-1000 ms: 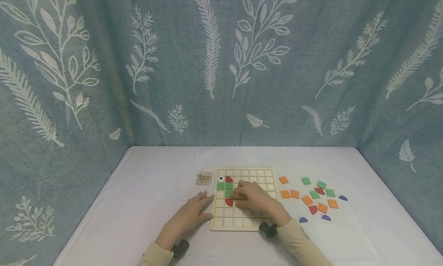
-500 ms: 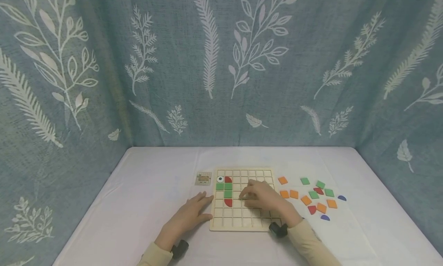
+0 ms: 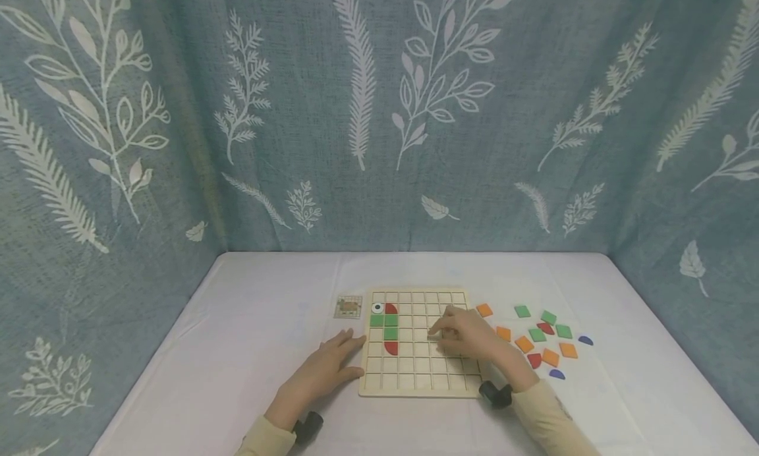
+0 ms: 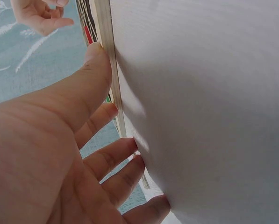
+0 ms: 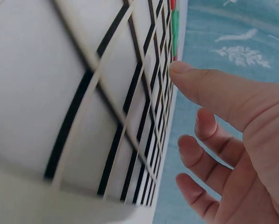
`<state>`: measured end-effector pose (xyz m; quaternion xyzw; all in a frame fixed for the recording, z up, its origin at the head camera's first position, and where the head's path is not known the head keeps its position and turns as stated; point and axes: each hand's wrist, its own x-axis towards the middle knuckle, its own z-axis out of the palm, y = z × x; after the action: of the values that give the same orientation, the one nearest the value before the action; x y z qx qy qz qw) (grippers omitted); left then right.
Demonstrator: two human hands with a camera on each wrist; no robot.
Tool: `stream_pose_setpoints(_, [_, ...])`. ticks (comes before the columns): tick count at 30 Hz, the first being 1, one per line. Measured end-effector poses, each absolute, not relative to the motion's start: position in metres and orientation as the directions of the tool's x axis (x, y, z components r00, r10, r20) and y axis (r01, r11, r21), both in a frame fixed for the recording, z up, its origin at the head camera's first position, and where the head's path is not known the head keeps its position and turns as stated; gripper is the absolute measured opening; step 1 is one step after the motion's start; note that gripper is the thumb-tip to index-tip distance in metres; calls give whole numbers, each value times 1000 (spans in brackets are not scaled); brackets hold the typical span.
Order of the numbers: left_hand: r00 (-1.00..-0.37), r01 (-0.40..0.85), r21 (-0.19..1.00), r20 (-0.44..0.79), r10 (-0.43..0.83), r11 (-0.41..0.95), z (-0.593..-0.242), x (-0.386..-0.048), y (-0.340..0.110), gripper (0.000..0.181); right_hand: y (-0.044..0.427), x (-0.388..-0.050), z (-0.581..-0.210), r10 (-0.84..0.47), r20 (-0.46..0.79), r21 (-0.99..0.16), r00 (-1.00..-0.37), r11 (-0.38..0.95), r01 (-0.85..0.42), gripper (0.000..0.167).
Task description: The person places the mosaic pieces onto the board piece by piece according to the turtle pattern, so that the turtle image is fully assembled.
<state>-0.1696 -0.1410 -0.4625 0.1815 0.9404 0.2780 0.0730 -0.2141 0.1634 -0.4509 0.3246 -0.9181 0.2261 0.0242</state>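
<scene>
Orange tiles (image 3: pixel 524 344) lay just right of the right hand (image 3: pixel 468 335), the nearer one, its loosely bent fingers holding nothing visible above the wooden board (image 3: pixel 415 382); the left hand (image 3: pixel 323 369), fingers relaxed, rested at the board's left edge.

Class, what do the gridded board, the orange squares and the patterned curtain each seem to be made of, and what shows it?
Gridded board: probably wood, matt; pale beige rim and strips.
Orange squares: painted wood or plastic, unclear which; flat, evenly coloured.
Patterned curtain: apparently woven fabric, matt; soft folds, thread-like texture.
</scene>
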Motion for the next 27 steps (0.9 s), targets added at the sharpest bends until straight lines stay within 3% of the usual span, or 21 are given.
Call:
stream_pose_setpoints(16, [-929, 280, 548, -53, 366, 788, -461, -169, -139, 62, 206, -207, -447, -517, 174, -368, -838, 755, -542, 18])
stream_pose_setpoints(27, [-930, 275, 548, -55, 363, 790, -460, -168, -139, 62, 228, -193, -446, -509, 254, -340, -822, 749, -569, 15])
